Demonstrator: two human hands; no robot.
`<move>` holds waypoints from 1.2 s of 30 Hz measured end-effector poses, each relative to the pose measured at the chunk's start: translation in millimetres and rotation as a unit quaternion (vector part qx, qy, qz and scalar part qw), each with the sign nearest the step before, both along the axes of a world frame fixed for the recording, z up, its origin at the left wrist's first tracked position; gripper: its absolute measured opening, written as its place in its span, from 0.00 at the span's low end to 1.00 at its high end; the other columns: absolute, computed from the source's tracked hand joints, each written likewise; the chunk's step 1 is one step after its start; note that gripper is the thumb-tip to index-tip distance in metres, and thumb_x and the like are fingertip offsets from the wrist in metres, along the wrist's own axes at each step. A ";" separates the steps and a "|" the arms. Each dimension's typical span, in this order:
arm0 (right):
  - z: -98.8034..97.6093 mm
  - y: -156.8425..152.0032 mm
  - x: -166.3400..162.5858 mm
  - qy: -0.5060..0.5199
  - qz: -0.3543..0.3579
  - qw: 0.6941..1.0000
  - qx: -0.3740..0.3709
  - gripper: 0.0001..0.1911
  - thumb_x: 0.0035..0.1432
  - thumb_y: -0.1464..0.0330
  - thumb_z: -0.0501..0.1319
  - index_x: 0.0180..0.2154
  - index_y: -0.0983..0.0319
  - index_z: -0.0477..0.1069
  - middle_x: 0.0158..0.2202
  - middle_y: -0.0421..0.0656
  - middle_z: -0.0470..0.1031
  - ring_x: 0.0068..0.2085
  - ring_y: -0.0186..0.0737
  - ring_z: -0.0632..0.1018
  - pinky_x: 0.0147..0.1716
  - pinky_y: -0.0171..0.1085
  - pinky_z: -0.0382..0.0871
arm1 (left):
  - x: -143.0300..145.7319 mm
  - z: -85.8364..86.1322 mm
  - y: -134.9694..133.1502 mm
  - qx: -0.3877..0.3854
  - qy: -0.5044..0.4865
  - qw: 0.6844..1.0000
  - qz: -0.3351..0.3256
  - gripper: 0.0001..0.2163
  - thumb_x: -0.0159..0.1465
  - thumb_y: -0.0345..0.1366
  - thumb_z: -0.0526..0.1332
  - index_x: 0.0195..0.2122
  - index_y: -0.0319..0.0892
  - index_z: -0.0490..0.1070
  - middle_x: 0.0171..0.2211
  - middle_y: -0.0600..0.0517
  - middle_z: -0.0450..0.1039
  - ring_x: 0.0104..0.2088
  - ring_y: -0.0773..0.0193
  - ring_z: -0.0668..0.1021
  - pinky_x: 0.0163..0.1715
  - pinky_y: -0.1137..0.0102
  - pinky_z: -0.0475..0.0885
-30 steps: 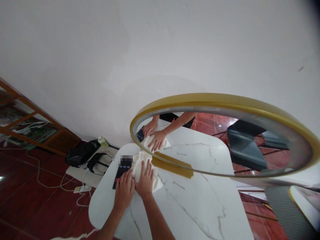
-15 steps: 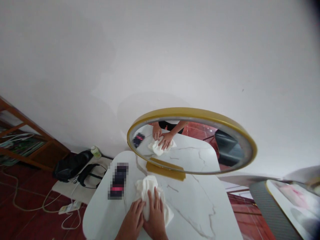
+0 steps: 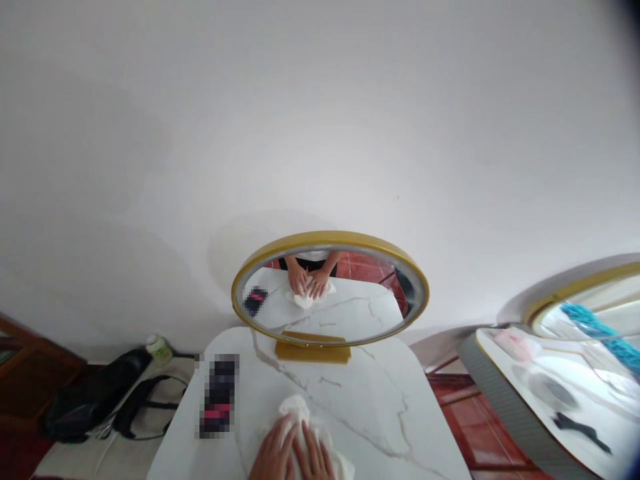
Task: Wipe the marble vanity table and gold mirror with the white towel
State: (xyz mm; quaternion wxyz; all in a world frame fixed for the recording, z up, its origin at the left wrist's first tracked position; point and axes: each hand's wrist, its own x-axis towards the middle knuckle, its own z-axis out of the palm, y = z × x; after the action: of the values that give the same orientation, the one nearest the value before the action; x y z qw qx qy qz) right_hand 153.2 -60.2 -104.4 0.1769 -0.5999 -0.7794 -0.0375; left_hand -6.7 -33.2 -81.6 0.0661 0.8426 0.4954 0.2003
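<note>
A white cloth (image 3: 294,404) lies bunched near the front of a white marble-patterned table (image 3: 370,413). Side by side, my left hand (image 3: 275,448) and my right hand (image 3: 314,455) press down on it. The right fingers are stretched out over the cloth. My left fingers also lie flat on it, close to the right hand. Behind the cloth, an oval gold-framed mirror (image 3: 330,238) stands on a gold base (image 3: 313,350) and reflects both hands. To the left on the tabletop is a dark, pixelated object (image 3: 219,393) with a pink band.
At lower left are a black bag (image 3: 97,397), dark straps (image 3: 145,407) and a pale bottle (image 3: 159,349). Rightward, a second table with a grey ribbed side (image 3: 505,400) carries a pink-and-white item (image 3: 517,343) and a black object (image 3: 583,430). A plain wall (image 3: 320,133) rises behind.
The camera view has turned, bringing more of the right-hand table into sight. My hands and the cloth sit lower in view. My left fingers have flattened from a curled pose.
</note>
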 end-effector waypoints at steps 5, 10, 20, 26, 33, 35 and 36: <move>28.7 20.3 -9.4 0.001 0.158 0.982 -0.101 0.33 0.63 0.63 0.50 0.63 0.46 0.33 0.63 0.37 0.50 0.58 0.43 0.64 0.52 0.43 0.64 | -44.6 19.7 2.8 -0.004 -0.001 1.000 0.013 0.28 0.63 0.36 0.51 0.64 0.51 0.46 0.61 0.54 0.57 0.59 0.58 0.63 0.56 0.63 0.63; 93.9 44.5 -8.2 0.039 0.285 0.929 -0.231 0.42 0.54 0.48 0.56 0.63 0.45 0.34 0.66 0.34 0.29 0.65 0.47 0.45 0.62 0.50 0.40 | -73.5 16.3 -12.7 -0.095 -0.014 0.992 0.076 0.27 0.65 0.42 0.49 0.64 0.52 0.43 0.63 0.53 0.54 0.60 0.57 0.61 0.57 0.60 0.62; 69.8 82.2 -46.0 0.022 0.111 0.971 -0.210 0.39 0.55 0.56 0.56 0.63 0.43 0.36 0.66 0.33 0.27 0.65 0.53 0.39 0.60 0.56 0.35 | -66.8 10.0 28.9 -0.082 -0.057 0.984 0.149 0.29 0.67 0.41 0.46 0.66 0.45 0.32 0.66 0.47 0.44 0.64 0.54 0.52 0.59 0.54 0.55; 74.2 85.8 -54.5 0.005 0.051 0.980 -0.195 0.40 0.54 0.56 0.56 0.63 0.45 0.36 0.67 0.36 0.31 0.65 0.55 0.41 0.60 0.57 0.37 | -59.0 15.6 47.8 -0.074 -0.074 0.978 0.179 0.28 0.64 0.37 0.48 0.65 0.44 0.42 0.63 0.46 0.52 0.61 0.53 0.58 0.57 0.55 0.58; 63.6 19.1 -23.1 0.003 0.096 0.978 -0.187 0.40 0.55 0.56 0.55 0.63 0.47 0.37 0.67 0.37 0.31 0.65 0.56 0.42 0.60 0.57 0.36 | -63.0 27.0 -4.5 -0.173 -0.083 0.973 0.131 0.29 0.58 0.41 0.55 0.61 0.44 0.52 0.58 0.45 0.60 0.58 0.52 0.62 0.57 0.56 0.58; 54.5 -3.2 -8.0 0.006 0.127 0.973 -0.195 0.40 0.54 0.56 0.56 0.63 0.47 0.37 0.67 0.38 0.31 0.65 0.57 0.41 0.60 0.58 0.36 | -61.8 28.7 -24.3 -0.222 -0.082 0.965 0.116 0.30 0.56 0.41 0.57 0.61 0.43 0.54 0.57 0.45 0.60 0.58 0.52 0.62 0.57 0.58 0.58; 49.6 -12.6 -0.9 0.006 0.141 0.970 -0.200 0.41 0.54 0.56 0.56 0.63 0.48 0.37 0.67 0.39 0.31 0.65 0.57 0.42 0.60 0.58 0.36 | -60.8 29.4 -33.1 -0.247 -0.078 0.960 0.109 0.31 0.55 0.41 0.57 0.60 0.43 0.54 0.57 0.46 0.60 0.58 0.53 0.62 0.58 0.59 0.58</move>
State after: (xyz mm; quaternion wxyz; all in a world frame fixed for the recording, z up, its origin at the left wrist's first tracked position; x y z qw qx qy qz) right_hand 152.2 -72.8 -54.8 0.0612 -0.5076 -0.8466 0.1480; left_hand -67.5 -66.3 -52.2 0.2883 0.7229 0.6113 0.1433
